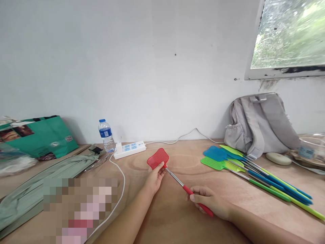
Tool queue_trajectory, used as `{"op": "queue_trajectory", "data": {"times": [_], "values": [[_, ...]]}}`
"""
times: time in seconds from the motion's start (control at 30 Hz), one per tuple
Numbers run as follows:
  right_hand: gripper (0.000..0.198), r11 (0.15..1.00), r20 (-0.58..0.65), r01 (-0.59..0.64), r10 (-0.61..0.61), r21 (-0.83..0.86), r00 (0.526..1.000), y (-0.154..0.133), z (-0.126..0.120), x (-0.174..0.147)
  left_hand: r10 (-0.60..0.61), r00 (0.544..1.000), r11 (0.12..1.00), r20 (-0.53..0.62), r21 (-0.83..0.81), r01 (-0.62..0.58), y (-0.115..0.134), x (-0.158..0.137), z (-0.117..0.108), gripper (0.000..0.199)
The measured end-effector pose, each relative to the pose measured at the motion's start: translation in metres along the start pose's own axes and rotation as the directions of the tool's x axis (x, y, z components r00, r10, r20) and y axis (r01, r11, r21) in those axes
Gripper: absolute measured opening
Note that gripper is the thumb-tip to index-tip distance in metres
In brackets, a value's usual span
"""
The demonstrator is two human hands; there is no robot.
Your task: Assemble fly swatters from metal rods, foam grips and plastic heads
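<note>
A red fly swatter (157, 158) with a silver metal shaft and a red handle is held between my two hands above the wooden table. My left hand (155, 178) grips it at the base of the red paddle, thumb resting on the lower edge. Around the handle, my right hand (207, 201) is closed, with the handle's end sticking out below. On the right lies a pile of several fly swatters with blue paddles (215, 153) and green paddles (212, 163), their handles pointing toward the lower right.
Along the wall stand a water bottle (106, 135), a white power strip (130, 149) with its cable, and a grey backpack (261, 125). To the left are a green bag (50, 137) and grey-green cloth (30, 196). A plastic container (311, 145) sits at far right.
</note>
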State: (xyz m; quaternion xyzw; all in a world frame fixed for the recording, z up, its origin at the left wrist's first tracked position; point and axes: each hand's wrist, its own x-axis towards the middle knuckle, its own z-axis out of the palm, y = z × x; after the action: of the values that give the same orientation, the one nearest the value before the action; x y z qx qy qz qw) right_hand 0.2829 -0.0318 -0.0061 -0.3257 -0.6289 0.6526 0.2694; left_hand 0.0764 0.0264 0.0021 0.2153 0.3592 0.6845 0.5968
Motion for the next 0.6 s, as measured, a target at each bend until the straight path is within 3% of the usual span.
{"op": "queue_trajectory", "data": {"times": [0.33, 0.6], "values": [[0.033, 0.986, -0.038, -0.031, 0.038, 0.161, 0.999, -0.0009, 0.0003, 0.0015, -0.035, 0.999, 0.999, -0.009, -0.027, 0.035, -0.0006, 0.0025, -0.0007, 0.014], [0.031, 0.967, -0.041, 0.012, -0.002, 0.255, 0.999, -0.0043, 0.001, 0.0003, -0.071, 0.997, 0.997, -0.023, -0.026, 0.07, -0.0005, 0.004, -0.001, 0.014]]}}
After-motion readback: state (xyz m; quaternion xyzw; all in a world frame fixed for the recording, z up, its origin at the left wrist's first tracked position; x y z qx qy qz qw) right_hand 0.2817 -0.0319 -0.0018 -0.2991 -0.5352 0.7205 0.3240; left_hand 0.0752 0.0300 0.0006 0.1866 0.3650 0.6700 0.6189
